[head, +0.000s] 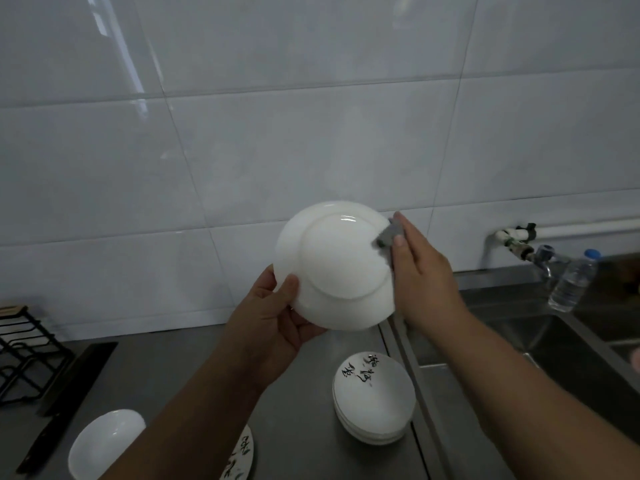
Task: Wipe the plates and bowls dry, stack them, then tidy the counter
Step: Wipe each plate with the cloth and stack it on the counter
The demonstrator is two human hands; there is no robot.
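One white plate [336, 265] in work, held up over the counter [294, 386], underside toward the head cam, tilted.

L hand [273, 317]: grips the plate's lower-left rim, thumb on the underside, fingers behind.

R hand [422, 271]: pinches a grey cloth [389, 235] onto the plate's right rim, thumb over the cloth, fingers fairly straight along the edge.

Handling, my read: glazed ceramic, so stiff, moderately heavy, chips or shatters if dropped. Prob. slick if wet. Rim pinch w/ thumb opposite fingers looks like the best hold. Turn the plate thru the cloth, not the cloth round it.

Also on the counter: stack of inked plates [374, 400] near the sink [554, 341] edge, the likely drop spot. White bowl [104, 445] lower left, apart from the stack. Dark knife [69, 386] far left, so mind it when tidying.
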